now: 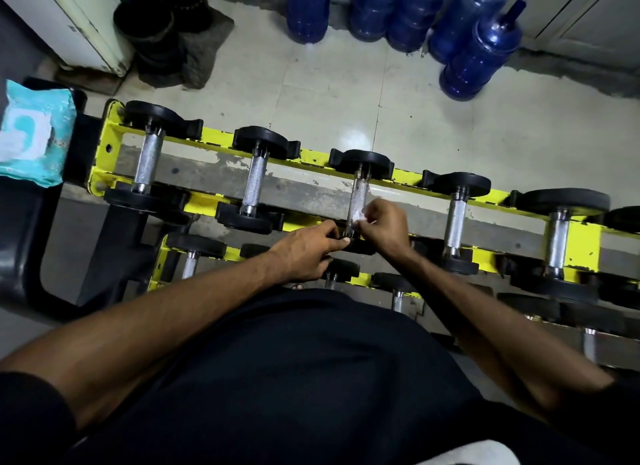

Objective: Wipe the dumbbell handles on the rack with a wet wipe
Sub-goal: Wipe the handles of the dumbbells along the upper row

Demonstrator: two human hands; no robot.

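Dumbbell handle [358,196], third from the left, lies across the top tier of the yellow rack [214,137]. The right hand [384,223] pinches a white wet wipe [356,218] against the handle's near end. The left hand [304,253] grips the near weight head [360,246] between thumb and fingers. A teal wipes pack [34,135], its label unreadable, lies on the black bench [20,222] at far left. Blue water jugs [481,48] stand on the floor beyond.

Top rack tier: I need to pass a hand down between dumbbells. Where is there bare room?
From the left, bare gaps: between the first dumbbell and second dumbbell, and between the fourth dumbbell and fifth dumbbell. Crowded around the third dumbbell, where the left hand and right hand with the wipe work.
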